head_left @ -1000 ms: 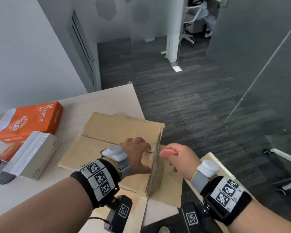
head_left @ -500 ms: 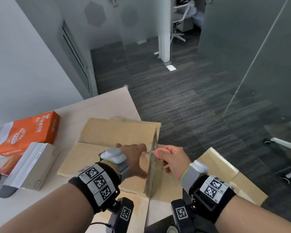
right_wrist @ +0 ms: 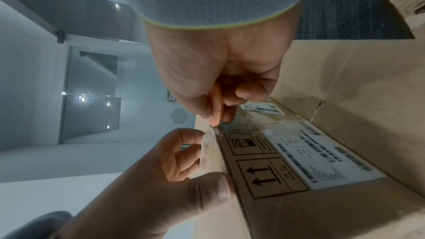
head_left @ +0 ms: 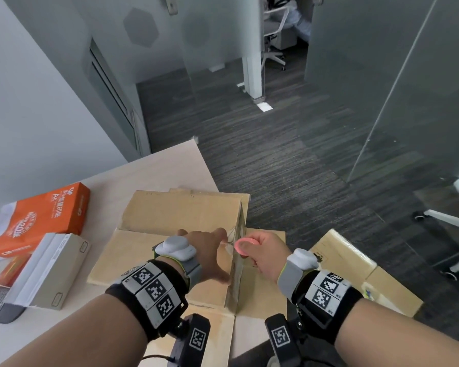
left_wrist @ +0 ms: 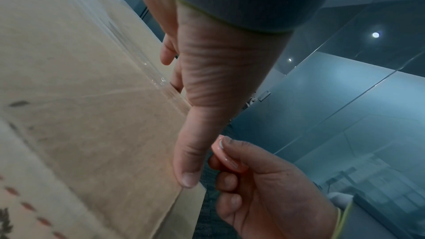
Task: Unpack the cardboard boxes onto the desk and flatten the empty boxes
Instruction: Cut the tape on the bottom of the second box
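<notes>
Unpacking looked partly done: an orange paper ream (head_left: 41,215) and white boxes (head_left: 47,271) already lay on the worktop (head_left: 154,168). The cardboard box (head_left: 180,215) lay almost flat at the worktop's right edge, one taped panel upright. The left hand (head_left: 210,250) pinched its tape; the right hand (head_left: 263,250) gripped a pink cutter (head_left: 245,246) at the seam. Another sealed box (head_left: 355,274) waited on the floor
</notes>
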The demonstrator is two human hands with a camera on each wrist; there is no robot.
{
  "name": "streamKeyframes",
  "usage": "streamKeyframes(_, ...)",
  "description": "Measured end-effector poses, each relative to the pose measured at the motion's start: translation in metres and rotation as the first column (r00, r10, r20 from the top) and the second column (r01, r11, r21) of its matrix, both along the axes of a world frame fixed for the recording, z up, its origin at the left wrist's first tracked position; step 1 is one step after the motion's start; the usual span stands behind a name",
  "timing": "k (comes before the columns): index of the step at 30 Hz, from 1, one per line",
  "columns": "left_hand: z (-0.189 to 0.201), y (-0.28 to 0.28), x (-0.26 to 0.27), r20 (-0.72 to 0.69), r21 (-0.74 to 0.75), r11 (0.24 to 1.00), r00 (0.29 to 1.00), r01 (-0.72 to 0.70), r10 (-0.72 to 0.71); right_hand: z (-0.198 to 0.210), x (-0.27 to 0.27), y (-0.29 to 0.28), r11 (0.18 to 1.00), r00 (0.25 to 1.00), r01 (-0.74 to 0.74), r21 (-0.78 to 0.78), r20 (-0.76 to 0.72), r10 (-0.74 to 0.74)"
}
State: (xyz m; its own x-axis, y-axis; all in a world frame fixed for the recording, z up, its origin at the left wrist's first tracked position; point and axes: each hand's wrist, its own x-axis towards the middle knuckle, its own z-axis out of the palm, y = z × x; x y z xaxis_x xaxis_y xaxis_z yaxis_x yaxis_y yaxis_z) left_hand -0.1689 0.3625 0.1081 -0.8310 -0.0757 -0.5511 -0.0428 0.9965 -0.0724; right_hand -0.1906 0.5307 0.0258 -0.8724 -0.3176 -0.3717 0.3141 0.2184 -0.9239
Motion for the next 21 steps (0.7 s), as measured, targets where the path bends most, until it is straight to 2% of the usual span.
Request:
streamKeyframes(7, 0.005, 0.002, 0.003, -0.016, 0.020, 1.000, 1.000, 0.012, -0.011, -0.001, 0.004, 0.008, 0.999, 1.000, -0.020, -0.047, 0.001, 0.020)
streamKeyframes(21, -0.002, -0.005, 0.000, -0.025, 0.016, 1.000, 1.000, 0.008, -0.007, -0.002, 0.010, 0.000, 0.996, 0.996, -0.081, 0.045, 0.048, 0.079)
